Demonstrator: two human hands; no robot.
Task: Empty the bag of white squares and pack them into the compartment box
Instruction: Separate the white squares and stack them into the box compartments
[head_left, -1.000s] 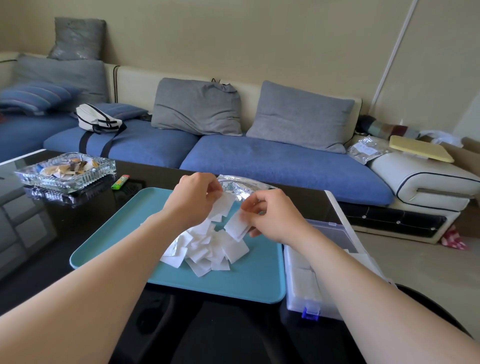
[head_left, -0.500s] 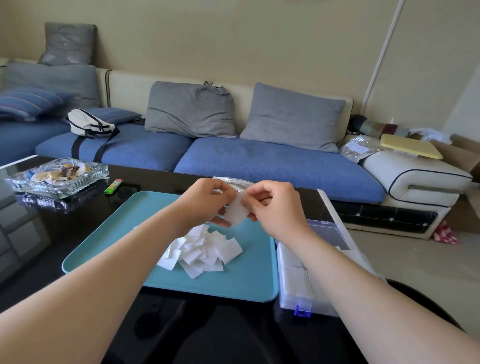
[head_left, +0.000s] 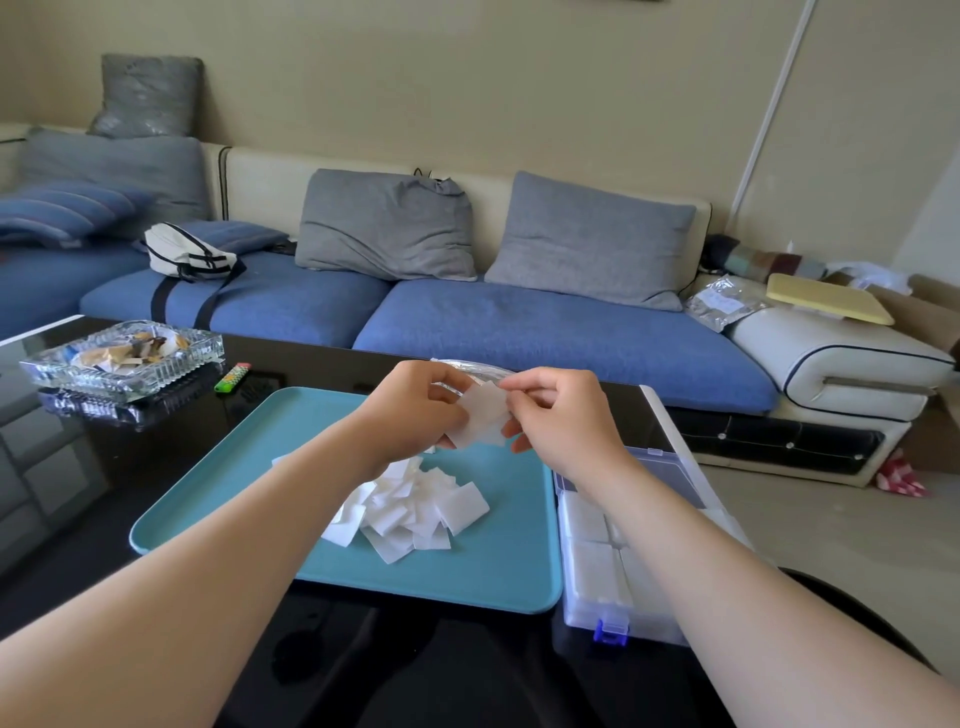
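Plain beige wall (head_left: 519, 78) behind, crossed at the right by a thin white pipe (head_left: 769, 104). Against it, a long sofa (head_left: 545, 322) with blue seats, cream back and cream armrest (head_left: 831, 358). Two grey cushions (head_left: 387, 223) propped upright, a white bag (head_left: 187, 254) with black straps lying to the left. On the armrest, a yellow pad (head_left: 826, 299) and what may be a silver packet (head_left: 722, 306). Pale floor (head_left: 831, 519) at right, in soft daylight. Glossy black worktop (head_left: 78, 467) in front.

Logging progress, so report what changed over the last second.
The left hand and right hand lifted a few squares clear of the pile and now pinch them together as one small stack. The pile, tray, box and bag stayed put.
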